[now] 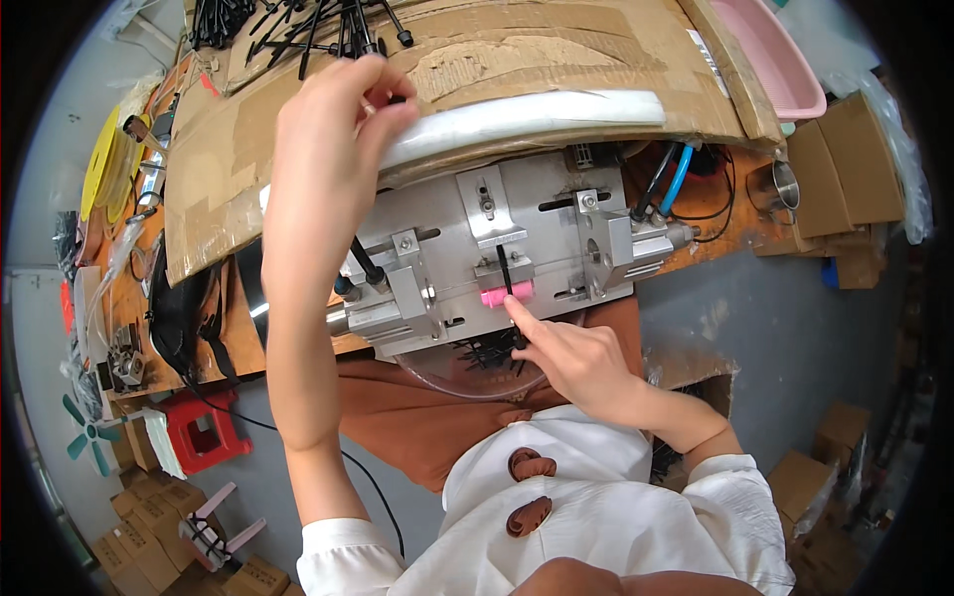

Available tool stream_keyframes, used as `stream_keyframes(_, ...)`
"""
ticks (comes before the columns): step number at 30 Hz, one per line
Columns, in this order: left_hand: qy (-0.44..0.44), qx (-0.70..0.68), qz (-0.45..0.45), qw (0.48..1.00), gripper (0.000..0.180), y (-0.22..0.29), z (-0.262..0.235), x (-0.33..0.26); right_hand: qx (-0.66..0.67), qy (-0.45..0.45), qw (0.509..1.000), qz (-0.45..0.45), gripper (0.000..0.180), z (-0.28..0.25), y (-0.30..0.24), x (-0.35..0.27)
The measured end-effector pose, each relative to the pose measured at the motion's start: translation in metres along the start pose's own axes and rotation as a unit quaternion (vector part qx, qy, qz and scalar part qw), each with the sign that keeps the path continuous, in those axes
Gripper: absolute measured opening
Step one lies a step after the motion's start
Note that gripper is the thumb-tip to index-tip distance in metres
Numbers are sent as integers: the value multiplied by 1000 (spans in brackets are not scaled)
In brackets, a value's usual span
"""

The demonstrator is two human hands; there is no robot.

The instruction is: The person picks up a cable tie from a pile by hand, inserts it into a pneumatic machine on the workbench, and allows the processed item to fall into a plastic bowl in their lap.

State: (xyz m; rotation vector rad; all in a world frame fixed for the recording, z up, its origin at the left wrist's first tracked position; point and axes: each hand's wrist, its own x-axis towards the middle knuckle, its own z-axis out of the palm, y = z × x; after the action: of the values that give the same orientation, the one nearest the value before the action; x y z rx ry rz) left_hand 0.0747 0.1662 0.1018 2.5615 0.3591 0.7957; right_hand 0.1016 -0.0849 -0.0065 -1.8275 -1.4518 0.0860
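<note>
My right hand (pixel 586 370) holds a thin black rod (pixel 505 266) at the front of a grey metal fixture (pixel 459 233). Its index fingertip presses near a pink block (pixel 507 294), across which the rod lies, reaching toward the small central clamp. Farther away on the left, my left hand (pixel 343 114) is raised over the cardboard with thumb and fingers pinched. A dark bit shows between those fingers, too small to name. Just beyond it lies a pile of black rods with knobbed ends (pixel 343 28).
A white padded strip (pixel 527 114) edges the cardboard cover (pixel 596 50). Metal cylinders (pixel 636 248) flank the fixture, with a blue hose (pixel 678 179) at right. Below its front edge, a clear basin (pixel 467 382) holds more black rods. A metal cup (pixel 773 187) and pink tub (pixel 770 60) stand right.
</note>
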Motion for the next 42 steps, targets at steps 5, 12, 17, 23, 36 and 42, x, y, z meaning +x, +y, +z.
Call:
stream_keyframes(5,43,-89,-64,993,21,36,-4,-73,-135,57,981,-127,41,-57,-4,86)
stream_keyframes(12,-58,65,-22,996,63,82,65,-171,-273,-109,956,-7,7,1,59,319)
stream_keyframes(17,-115,96,-19,989,69,82,82,-174,-47,-24,999,-4,24,-91,27,263)
stream_keyframes(23,-149,90,-30,984,70,79,79,-170,125,14,989,83,20,-128,17,149)
stream_keyframes(36,-46,31,-92,994,71,86,57,-186,-44,12,999,-14,58,8,0,-9)
stream_keyframes(42,-46,23,-92,994,73,84,55,-191,-56,19,998,-9,59,10,1,-7)
